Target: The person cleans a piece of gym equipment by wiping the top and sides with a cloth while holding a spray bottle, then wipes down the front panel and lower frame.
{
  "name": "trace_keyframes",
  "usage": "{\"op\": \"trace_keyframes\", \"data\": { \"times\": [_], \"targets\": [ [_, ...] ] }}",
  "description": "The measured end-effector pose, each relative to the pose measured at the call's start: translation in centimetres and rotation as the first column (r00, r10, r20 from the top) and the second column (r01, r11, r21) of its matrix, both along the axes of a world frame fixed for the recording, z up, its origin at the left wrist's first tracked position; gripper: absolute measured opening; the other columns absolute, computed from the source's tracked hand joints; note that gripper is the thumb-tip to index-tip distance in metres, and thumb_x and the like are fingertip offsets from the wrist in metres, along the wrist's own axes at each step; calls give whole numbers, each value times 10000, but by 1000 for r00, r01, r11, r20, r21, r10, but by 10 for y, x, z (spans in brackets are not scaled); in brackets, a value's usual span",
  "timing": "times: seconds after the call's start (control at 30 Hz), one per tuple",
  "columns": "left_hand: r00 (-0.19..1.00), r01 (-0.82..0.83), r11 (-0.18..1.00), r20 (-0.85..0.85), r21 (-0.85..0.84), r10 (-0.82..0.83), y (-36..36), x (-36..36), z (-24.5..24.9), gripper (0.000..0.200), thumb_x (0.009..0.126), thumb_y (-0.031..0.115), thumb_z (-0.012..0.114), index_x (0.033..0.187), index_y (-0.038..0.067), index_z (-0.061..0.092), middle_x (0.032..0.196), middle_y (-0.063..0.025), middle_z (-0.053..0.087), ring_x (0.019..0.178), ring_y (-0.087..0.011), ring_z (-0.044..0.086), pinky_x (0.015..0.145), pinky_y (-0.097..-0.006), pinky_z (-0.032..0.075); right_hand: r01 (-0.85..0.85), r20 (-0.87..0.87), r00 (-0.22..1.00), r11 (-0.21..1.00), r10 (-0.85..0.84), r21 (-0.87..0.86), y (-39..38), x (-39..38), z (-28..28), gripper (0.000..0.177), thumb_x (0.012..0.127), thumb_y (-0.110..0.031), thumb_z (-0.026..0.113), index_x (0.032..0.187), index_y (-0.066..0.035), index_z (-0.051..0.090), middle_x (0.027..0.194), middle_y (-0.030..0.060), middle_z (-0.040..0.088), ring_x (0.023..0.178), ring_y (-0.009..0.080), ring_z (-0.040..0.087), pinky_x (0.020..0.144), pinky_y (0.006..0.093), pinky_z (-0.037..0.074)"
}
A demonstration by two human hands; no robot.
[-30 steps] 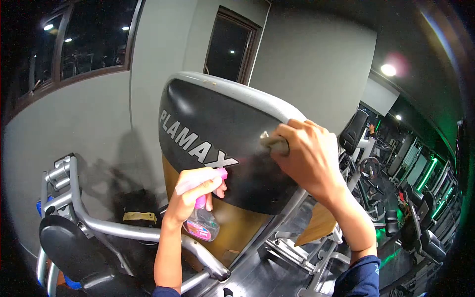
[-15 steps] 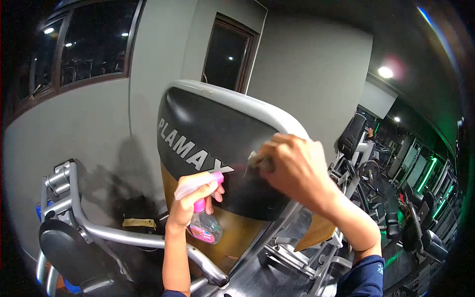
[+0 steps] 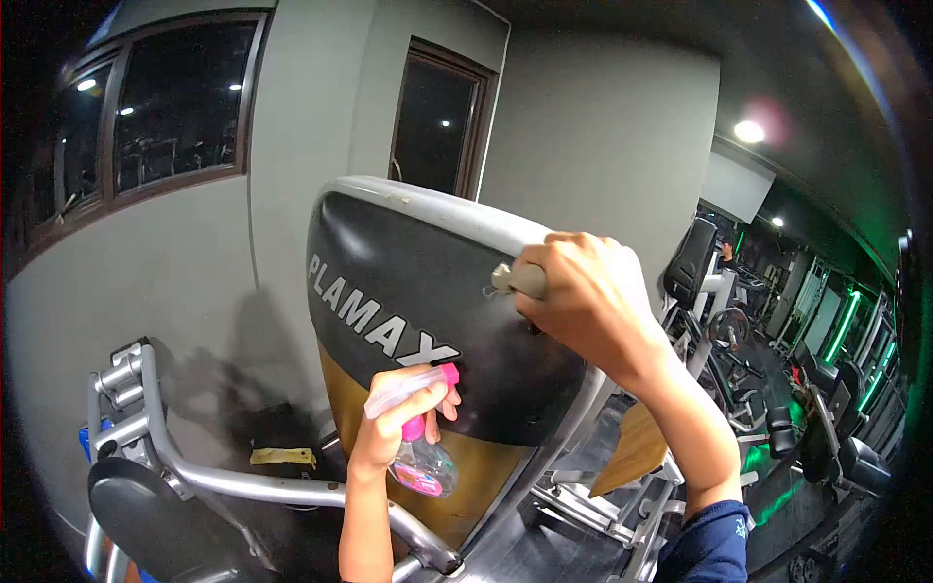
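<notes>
Cloth [image 3: 515, 280], grey and bunched, is clamped in the closed fingers of the right hand [image 3: 583, 301] at centre right of frame and pressed against the black cover [image 3: 408, 282] of a gym machine. Left hand [image 3: 403, 423], lower centre, is wrapped shut round the neck of a spray bottle [image 3: 426, 464]. Bottle hangs roughly upright, with its pink nozzle [image 3: 450, 373] aimed right at the cover's lower part, very close; cannot tell if touching. Cloth lies up and right of the nozzle, near but apart.

White PLAMAX lettering [image 3: 374, 323] runs diagonally from upper left to lower right and ends just above the nozzle. Right hand is nearer the cover's upper right, left hand nearer its bottom edge.

Grey rim [image 3: 428, 202] bounds the cover along top and right, just above the cloth, so there is little room upward. Open black surface lies left and below the cloth, toward the lettering. Tan panel [image 3: 476, 476] sits under the cover, behind the bottle.

Silver bars [image 3: 194, 466] and a black pad [image 3: 146, 515] fill the lower left, well apart from both hands. More machines [image 3: 739, 340] stand at far right.
</notes>
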State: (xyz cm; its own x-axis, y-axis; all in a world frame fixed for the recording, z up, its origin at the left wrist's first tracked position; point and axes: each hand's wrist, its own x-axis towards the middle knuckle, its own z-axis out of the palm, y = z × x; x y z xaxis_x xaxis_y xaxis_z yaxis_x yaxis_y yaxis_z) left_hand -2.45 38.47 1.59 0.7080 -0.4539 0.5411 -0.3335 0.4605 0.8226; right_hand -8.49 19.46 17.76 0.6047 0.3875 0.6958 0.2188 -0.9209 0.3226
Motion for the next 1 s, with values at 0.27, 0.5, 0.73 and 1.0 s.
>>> {"op": "trace_keyframes", "data": {
  "times": [0.27,0.5,0.73,1.0],
  "targets": [
    [1000,18,1000,17,-23,-17,-6,4,-3,328,901,255,583,832,-59,645,677,-136,635,441,-150,547,454,-268,439,149,2,989,984,-150,94,-15,-31,-8,173,750,-200,707,846,-56,701,818,160,682,779,332,682,705,434,550],
    [991,126,992,-42,3,-126,-9,5,-6,297,916,222,593,846,-59,662,724,-129,647,487,-150,572,471,-248,435,150,52,987,988,-151,18,6,20,-1,222,766,-198,708,905,-36,648,874,136,672,803,320,680,675,432,555],
    [992,129,992,-7,9,-128,0,13,-10,331,901,256,586,840,-64,639,700,-150,644,451,-159,574,449,-272,466,241,54,967,963,-248,121,-4,-27,-40,307,769,-277,740,1002,-119,617,923,46,650,913,238,639,671,428,537],
    [983,180,983,-17,-38,-181,7,21,-18,307,906,236,589,946,-57,670,758,-123,659,507,-139,596,479,-237,464,178,84,970,903,-228,392,-16,-58,-96,356,666,-199,823,990,-165,677,892,14,660,834,220,625,709,346,505]
  ]
}}
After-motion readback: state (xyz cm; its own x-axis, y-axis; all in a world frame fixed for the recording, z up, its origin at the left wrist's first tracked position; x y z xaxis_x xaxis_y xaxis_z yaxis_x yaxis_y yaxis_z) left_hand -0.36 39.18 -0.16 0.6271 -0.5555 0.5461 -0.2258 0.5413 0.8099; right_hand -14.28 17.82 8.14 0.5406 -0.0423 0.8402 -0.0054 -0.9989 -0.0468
